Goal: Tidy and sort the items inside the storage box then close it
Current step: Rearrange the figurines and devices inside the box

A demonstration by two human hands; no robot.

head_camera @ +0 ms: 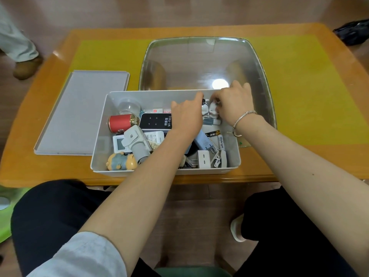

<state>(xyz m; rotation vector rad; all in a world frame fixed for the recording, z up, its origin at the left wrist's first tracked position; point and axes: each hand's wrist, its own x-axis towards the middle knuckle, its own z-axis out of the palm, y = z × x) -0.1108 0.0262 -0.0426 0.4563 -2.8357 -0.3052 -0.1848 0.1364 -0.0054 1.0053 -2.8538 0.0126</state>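
Person sits at a low wooden table (60,62) w/ a yellow-green centre panel, both arms reaching fwd into a white storage box (99,132) at the near edge. Box is open; its flat grey lid (79,114) lies on the table just left of it, touching or nearly so.

Left hand (187,114) is over the far middle of the box, fingers stretched out toward the back wall, palm down, holding nothing I can see. Right hand (233,104) is at the far right corner, fingers curled down around small white figurines (212,111) – looks like a pinch on one, but fingertips are hidden so can't tell for sure. Silver bangle (242,118) on the right wrist.

Inside the box, all jumbled: red tin (119,123) at left w/ a clear plastic cup (128,105) behind it, black Wi-Fi device (155,121) in the middle, white remote (154,136) under it, small white screen gadget (119,143), grey clip-shaped device (135,142) lying across them, cartoon pig figure (121,161) in the near left corner. Right side: batteries (216,136), light-blue charger (203,140), white plug adapters (211,158) near the front wall.

Behind the box sits a big clear plastic tub (199,62), upside down by the look of it. Another person's leg and shoe (26,66) stand on the floor at far left.
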